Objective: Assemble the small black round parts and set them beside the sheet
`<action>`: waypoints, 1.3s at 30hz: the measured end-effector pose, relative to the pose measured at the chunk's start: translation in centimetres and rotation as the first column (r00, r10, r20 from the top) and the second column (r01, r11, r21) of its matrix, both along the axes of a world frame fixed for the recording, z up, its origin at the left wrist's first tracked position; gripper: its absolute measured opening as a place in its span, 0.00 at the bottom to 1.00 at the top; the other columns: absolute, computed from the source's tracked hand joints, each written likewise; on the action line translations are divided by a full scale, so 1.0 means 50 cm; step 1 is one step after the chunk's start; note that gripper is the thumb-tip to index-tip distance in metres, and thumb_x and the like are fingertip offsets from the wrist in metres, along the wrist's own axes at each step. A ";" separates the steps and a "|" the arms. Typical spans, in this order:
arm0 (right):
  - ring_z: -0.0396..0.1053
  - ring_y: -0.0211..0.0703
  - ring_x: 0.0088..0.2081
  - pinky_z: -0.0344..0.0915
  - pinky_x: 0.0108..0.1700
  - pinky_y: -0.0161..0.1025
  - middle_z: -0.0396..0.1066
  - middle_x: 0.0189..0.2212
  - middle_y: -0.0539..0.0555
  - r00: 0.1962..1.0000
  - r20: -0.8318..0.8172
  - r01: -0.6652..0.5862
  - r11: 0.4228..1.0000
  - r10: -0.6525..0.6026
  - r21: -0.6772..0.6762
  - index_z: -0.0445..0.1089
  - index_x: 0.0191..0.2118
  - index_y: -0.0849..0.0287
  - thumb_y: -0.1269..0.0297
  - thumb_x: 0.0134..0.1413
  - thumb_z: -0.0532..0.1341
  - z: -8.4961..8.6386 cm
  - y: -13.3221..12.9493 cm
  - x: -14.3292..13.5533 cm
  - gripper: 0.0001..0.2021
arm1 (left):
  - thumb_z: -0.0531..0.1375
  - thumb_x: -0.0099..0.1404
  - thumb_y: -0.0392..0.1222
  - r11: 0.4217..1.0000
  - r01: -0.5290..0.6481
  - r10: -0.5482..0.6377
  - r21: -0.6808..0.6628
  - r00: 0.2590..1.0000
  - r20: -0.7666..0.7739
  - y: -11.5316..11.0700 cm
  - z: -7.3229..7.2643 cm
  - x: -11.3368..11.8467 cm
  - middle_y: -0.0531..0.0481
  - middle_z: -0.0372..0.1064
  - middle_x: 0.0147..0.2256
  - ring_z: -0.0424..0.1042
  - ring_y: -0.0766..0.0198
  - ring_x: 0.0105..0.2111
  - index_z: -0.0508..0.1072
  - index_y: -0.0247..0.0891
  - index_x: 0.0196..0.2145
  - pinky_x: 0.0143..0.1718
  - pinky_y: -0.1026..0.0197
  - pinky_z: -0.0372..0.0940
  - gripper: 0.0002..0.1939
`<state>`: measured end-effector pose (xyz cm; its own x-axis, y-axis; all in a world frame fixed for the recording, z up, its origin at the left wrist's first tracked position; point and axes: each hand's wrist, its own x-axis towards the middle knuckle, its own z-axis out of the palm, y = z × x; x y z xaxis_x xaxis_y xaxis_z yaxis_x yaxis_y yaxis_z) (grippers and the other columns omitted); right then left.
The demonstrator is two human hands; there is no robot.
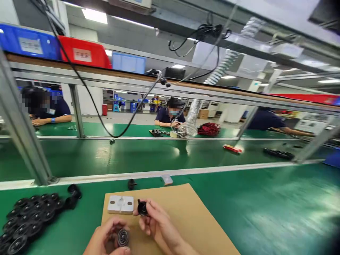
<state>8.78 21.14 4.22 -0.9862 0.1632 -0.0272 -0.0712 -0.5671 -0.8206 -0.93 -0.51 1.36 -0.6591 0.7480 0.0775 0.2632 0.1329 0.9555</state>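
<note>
My left hand (107,235) is closed around a round black part (123,237) with ring-shaped ridges on its face. Between the fingers of my right hand (160,223) is a small black cup-shaped part (142,208) with a short tab at its upper edge. Both hands are over a brown board (180,209) at the front of the bench. Just beyond them lies a white block (120,204) with two dark oval slots and a round recess in its middle. The exact kind of the two black parts cannot be told.
Many black round parts (32,216) are heaped at the left. Past the board lie another black part (131,183) and a small clear piece (167,179). Metal posts (25,117) hold a shelf with bins, and a black cable (87,95) hangs down. Co-workers sit across the bench.
</note>
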 end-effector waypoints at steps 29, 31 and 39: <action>0.74 0.46 0.33 0.73 0.38 0.38 0.76 0.36 0.54 0.938 -0.343 0.301 0.586 -0.040 0.753 0.77 0.52 0.48 0.53 0.69 0.68 -0.035 -0.024 0.038 0.11 | 0.64 0.69 0.68 0.971 0.105 -0.123 0.216 0.990 0.073 -0.003 0.044 0.017 0.42 0.75 0.49 0.73 0.48 0.51 0.77 0.49 0.63 0.58 0.48 0.67 0.32; 0.74 0.46 0.33 0.73 0.38 0.38 0.76 0.36 0.53 0.936 -0.352 0.302 0.582 -0.029 0.755 0.77 0.52 0.48 0.54 0.70 0.68 -0.036 -0.024 0.039 0.10 | 0.65 0.68 0.68 0.971 0.084 -0.099 0.224 0.993 0.059 -0.002 0.041 0.015 0.42 0.77 0.49 0.74 0.49 0.50 0.78 0.48 0.62 0.56 0.50 0.68 0.32; 0.75 0.44 0.32 0.75 0.37 0.35 0.77 0.36 0.54 0.933 -0.359 0.308 0.541 -0.012 0.783 0.77 0.51 0.51 0.54 0.70 0.67 -0.033 -0.027 0.040 0.10 | 0.69 0.67 0.62 0.973 0.026 -0.029 0.229 1.000 0.007 -0.003 0.046 0.019 0.44 0.82 0.47 0.77 0.51 0.48 0.82 0.48 0.56 0.54 0.54 0.69 0.25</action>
